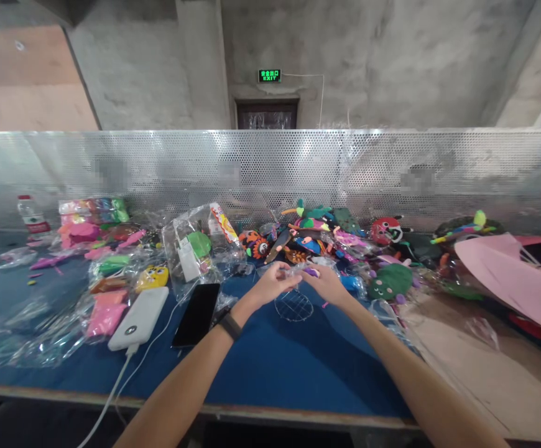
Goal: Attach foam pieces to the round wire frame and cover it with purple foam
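Observation:
My left hand (275, 283), with a dark band on its wrist, pinches a crinkled clear plastic wrapper (293, 271). Close against it, my right hand (327, 285) has its fingers closed on a small lump of purple modelling clay (311, 272), which seems to be partly in the wrapper. The two hands nearly meet above the blue tabletop (280, 367). Just below them lies a round wire grid (293, 306). A small purple-pink bit (325, 305) rests by the right hand.
To the left are a black phone (196, 315), a white power bank (140, 317) with its cable, and bagged pink clay (107, 313). Behind the hands, colourful clay figures (308, 239) pile against a perforated metal screen (270, 168). Pink sheets (508, 274) stand at the right.

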The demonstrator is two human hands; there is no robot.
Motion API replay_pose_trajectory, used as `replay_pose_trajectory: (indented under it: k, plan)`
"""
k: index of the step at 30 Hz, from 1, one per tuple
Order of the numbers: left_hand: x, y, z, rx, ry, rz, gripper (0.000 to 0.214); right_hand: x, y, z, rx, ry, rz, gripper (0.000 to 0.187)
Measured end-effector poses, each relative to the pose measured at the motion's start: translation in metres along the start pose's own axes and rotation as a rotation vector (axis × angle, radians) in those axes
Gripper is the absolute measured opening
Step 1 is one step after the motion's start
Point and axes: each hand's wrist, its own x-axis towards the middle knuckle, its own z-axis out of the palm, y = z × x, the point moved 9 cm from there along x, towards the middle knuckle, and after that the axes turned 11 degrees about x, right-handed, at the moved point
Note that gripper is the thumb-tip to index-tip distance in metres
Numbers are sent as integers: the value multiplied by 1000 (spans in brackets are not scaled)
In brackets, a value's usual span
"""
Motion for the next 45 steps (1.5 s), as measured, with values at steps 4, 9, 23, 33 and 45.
replay_pose_trajectory:
  k: [4, 9, 23, 33, 45]
  plan:
    - [5, -7, -1, 17, 40, 0, 30, -2, 12, 6, 131, -33, 133, 40]
    - [7, -10, -7, 0, 86, -28, 23, -4, 23, 4, 445, 52, 265, 41]
    - [7, -12, -19, 103, 150, -25, 14, -4, -23, -20, 118, 211, -133, 33]
    - [2, -3, -19, 206, 148, -17, 20, -3, -10, -2, 172, 85, -83, 36]
    - [2, 1, -23, 263, 183, 29, 28, -5, -14, -2, -40, 80, -127, 30]
